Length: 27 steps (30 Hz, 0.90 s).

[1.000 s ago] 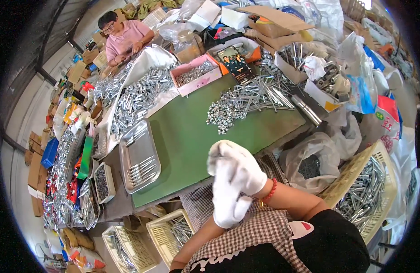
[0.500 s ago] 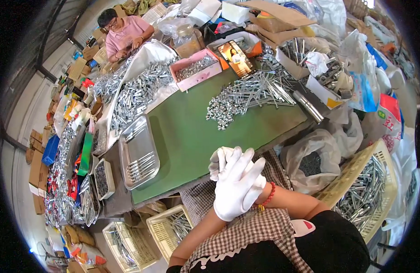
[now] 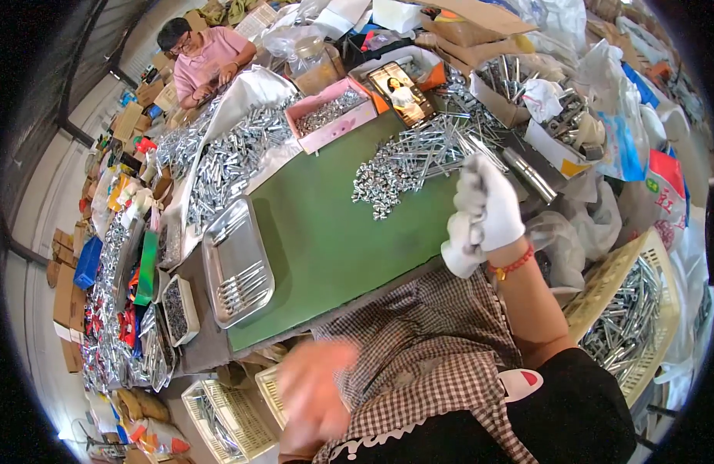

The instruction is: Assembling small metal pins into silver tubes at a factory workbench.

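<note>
the white-gloved right hand (image 3: 484, 213), fingers curled, any grip hidden, is nearer the heaped slender silver metal rods (image 3: 436, 148), just far-left, axes mixed; bare left hand (image 3: 318, 387): too blurred to tell.

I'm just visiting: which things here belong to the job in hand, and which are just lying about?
Likely the job:
- gloved right hand, nearest the metal rods
- bare left hand, blurred
- small metal pieces piled beside the rods
- steel tray holding metal parts

Probably just lying about:
- phone, screen lit
- red packet
</note>
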Tool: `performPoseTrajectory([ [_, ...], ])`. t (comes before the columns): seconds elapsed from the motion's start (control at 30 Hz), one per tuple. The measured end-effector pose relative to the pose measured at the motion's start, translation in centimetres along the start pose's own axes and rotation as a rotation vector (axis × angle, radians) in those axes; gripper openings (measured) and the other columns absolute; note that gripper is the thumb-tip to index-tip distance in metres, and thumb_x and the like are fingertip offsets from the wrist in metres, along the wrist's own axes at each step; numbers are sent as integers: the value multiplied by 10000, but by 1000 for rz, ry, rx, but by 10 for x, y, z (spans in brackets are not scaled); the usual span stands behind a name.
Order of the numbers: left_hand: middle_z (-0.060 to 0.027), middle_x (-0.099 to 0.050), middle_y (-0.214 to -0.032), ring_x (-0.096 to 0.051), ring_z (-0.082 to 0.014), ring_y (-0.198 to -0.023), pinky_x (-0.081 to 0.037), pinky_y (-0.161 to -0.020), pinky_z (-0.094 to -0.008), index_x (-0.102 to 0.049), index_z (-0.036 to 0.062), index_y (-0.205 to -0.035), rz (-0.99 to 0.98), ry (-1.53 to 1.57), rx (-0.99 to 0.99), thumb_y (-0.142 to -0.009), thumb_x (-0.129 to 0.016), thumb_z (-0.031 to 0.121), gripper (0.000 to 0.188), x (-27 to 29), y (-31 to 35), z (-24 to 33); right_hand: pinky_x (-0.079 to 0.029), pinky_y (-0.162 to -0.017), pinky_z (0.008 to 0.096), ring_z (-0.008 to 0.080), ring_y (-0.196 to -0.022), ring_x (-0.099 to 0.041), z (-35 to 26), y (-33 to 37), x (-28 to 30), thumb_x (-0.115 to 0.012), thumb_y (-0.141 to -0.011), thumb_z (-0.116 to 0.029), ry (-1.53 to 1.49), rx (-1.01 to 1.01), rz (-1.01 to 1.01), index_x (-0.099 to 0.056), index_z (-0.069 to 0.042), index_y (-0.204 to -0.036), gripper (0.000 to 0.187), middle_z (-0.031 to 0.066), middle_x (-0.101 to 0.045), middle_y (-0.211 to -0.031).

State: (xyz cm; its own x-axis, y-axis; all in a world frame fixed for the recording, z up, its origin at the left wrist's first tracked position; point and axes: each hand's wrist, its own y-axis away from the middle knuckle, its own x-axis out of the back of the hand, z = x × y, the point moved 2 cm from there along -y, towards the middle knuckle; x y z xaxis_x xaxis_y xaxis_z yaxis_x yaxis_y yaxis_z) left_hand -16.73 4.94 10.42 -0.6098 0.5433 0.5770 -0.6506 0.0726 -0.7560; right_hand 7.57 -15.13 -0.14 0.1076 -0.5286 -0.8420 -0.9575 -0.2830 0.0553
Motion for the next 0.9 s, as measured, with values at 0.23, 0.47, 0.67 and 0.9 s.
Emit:
performPoseTrajectory([
  [0.23, -177, -481, -1397, -405, -337, -1327, -331, -1094, -504, -516, -31, -1289, 695, 1041, -932, -927, -549, 180, 420, 32, -52, 59, -259, -423, 201, 41, -484, -321, 27, -9, 12, -487, -986, -253, 8, -43, 26, -527, -60, -911, 211, -23, -463, -712],
  [0.47, -196, -471, -1397, -404, -344, -1322, -323, -1090, -509, -509, -13, -1304, 768, 1115, -917, -929, -561, 228, 449, 34, -34, 53, -271, -426, 197, 48, -487, -326, 28, -7, 9, -488, -990, -271, 76, -51, -16, -533, -42, -917, 245, -6, -463, -714],
  [0.67, -219, -421, -1431, -346, -343, -1362, -260, -1129, -512, -460, -20, -1350, 716, 1084, -887, -952, -517, 247, 483, 28, -40, 46, -263, -414, 199, 49, -480, -325, 23, -3, 4, -481, -984, -269, 106, -89, -21, -521, -40, -920, 241, 1, -456, -709],
  [0.9, -224, -340, -1484, -249, -396, -1401, -169, -1172, -533, -413, -27, -1392, 482, 1466, -822, -961, -488, 265, 525, 22, -35, 52, -258, -404, 196, 51, -479, -332, 24, -4, 5, -463, -991, -273, 108, -88, -26, -520, -54, -904, 242, 4, -467, -713],
])
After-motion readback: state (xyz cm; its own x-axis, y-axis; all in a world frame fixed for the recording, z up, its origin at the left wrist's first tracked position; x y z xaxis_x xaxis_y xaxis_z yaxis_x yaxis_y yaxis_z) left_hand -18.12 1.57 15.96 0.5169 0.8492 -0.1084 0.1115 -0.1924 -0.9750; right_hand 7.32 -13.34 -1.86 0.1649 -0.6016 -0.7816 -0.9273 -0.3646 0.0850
